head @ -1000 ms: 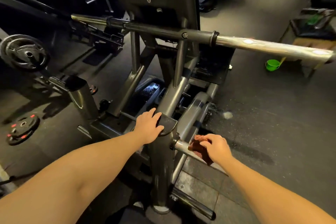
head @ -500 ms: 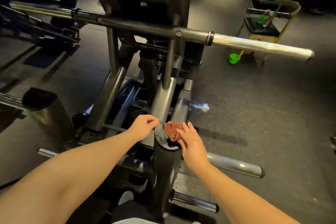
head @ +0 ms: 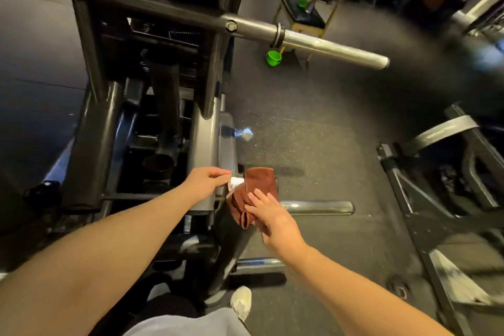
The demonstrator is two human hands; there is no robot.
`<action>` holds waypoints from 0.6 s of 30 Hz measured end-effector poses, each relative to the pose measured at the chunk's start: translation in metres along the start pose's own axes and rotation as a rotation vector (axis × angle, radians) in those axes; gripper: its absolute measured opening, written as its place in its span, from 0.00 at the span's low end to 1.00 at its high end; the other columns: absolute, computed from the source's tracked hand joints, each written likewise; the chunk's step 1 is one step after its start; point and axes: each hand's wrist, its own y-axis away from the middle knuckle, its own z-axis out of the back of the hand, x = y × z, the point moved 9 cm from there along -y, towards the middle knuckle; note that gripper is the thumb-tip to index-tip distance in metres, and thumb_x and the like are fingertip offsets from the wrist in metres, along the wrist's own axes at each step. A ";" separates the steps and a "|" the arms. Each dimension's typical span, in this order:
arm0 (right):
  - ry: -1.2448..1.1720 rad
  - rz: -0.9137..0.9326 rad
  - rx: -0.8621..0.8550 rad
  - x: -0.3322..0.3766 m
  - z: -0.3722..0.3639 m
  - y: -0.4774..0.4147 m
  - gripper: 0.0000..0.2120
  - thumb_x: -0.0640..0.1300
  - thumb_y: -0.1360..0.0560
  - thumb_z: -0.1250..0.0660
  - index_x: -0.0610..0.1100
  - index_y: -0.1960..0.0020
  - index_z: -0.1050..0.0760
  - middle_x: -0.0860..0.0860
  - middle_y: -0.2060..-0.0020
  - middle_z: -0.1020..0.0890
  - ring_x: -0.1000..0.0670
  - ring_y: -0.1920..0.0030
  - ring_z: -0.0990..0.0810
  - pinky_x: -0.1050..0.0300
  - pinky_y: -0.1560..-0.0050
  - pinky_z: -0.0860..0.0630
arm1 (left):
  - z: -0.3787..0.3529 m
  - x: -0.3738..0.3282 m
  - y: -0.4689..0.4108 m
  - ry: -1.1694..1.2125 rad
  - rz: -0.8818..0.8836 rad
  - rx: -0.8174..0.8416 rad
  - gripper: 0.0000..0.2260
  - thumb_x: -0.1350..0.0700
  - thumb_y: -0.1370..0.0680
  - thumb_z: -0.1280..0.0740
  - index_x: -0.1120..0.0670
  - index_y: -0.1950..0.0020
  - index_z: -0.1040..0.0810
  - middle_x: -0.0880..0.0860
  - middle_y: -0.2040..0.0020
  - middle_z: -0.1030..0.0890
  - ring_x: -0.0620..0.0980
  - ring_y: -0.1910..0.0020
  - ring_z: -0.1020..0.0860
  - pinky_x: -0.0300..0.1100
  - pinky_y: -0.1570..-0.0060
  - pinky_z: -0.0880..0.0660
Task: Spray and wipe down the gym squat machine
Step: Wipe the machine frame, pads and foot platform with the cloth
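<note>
Rust-brown cloth (head: 257, 194) lies over the near post top of the squat machine (head: 203, 144) — right hand (head: 272, 215) presses it with straight fingers to scrub, left hand (head: 207, 183) seems to pinch its white-tagged corner so it won't slide.

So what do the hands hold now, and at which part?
Left hand seems to pinch the brown cloth at its white tag; right hand only presses the cloth's lower part, fingers straight.
</note>
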 end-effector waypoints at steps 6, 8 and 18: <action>-0.093 -0.372 -0.170 -0.034 0.033 -0.013 0.19 0.35 0.21 0.32 0.47 0.32 0.20 0.52 0.22 0.32 0.52 0.20 0.40 0.50 0.21 0.38 | -0.001 -0.004 0.007 0.033 0.017 -0.027 0.11 0.57 0.20 0.28 0.55 0.38 0.16 0.49 0.47 0.16 0.42 0.48 0.20 0.41 0.37 0.27; -0.090 -0.420 -0.199 -0.022 0.033 -0.038 0.16 0.38 0.19 0.34 0.47 0.33 0.20 0.49 0.22 0.32 0.49 0.19 0.41 0.53 0.19 0.44 | -0.001 -0.003 0.008 0.050 0.021 -0.039 0.11 0.57 0.20 0.28 0.55 0.38 0.16 0.49 0.46 0.15 0.45 0.45 0.19 0.43 0.35 0.26; -0.057 -0.075 -0.033 -0.013 0.011 -0.011 0.33 0.31 0.25 0.29 0.46 0.22 0.31 0.55 0.23 0.36 0.54 0.22 0.42 0.62 0.21 0.49 | -0.002 -0.002 0.009 0.057 0.032 -0.044 0.11 0.57 0.20 0.28 0.52 0.38 0.15 0.45 0.48 0.16 0.42 0.46 0.21 0.39 0.39 0.30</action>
